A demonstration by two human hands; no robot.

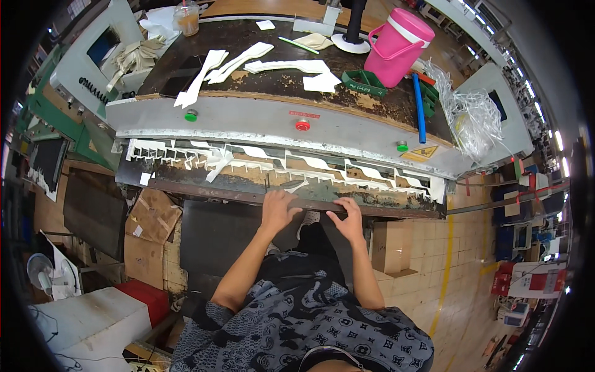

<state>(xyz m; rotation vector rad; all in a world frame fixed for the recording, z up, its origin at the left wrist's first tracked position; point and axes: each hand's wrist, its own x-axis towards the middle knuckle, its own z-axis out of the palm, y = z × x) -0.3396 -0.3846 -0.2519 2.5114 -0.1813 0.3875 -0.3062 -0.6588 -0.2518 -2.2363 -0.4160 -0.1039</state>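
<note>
My left hand (277, 209) is curled over the dark front edge (214, 194) of a wide press bed, its thumb pointing right. Farther right, my right hand (349, 218) grips the same edge, fingers on top and thumb toward the left hand. Just beyond the left fingers lies a small dark pointed piece (291, 183) that I cannot make out. Behind both hands a long white cut-out sheet (266, 166) with curved openings and jagged edges stretches along the bed. A loose white scrap (218, 163) lies across its left part.
Green buttons (191, 115) and a red button (302, 126) sit on the grey press beam (248, 118). On top are white cut pieces (242, 62), a pink jug (400, 46), a green tray (364, 83), a blue rod (419, 108) and a drink cup (186, 18). Cardboard (149, 226) stands lower left.
</note>
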